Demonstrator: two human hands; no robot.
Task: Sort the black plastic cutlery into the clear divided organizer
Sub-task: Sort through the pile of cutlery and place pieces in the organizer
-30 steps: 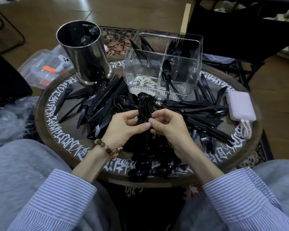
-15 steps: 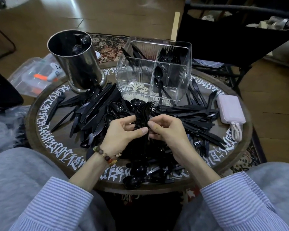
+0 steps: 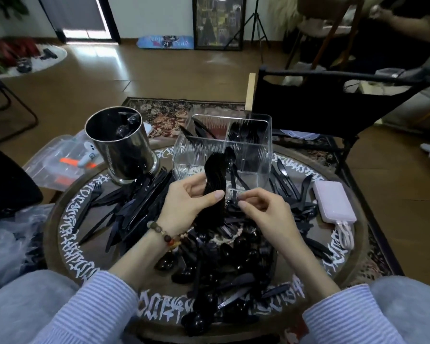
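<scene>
My left hand [image 3: 188,204] grips a stacked bundle of black forks [image 3: 214,184], held upright just in front of the clear divided organizer [image 3: 258,155]. My right hand [image 3: 263,212] is beside the bundle, thumb and fingers pinched together near its lower part; what they pinch is too small to tell. The organizer holds forks in its back right compartment, knives at the back left and a spoon or two in front. Loose black cutlery [image 3: 139,207] covers the round table [image 3: 67,224], with spoons [image 3: 196,321] piled near me.
A steel cylinder cup [image 3: 124,150] stands left of the organizer. A pale pink power bank [image 3: 334,204] with a white cable lies at the table's right. A black folding chair [image 3: 320,105] stands behind, a plastic bag [image 3: 57,160] on the floor at left.
My left hand has lifted the fork bundle up and toward the organizer. My right hand has come off the bundle a little. The camera has tilted up.
</scene>
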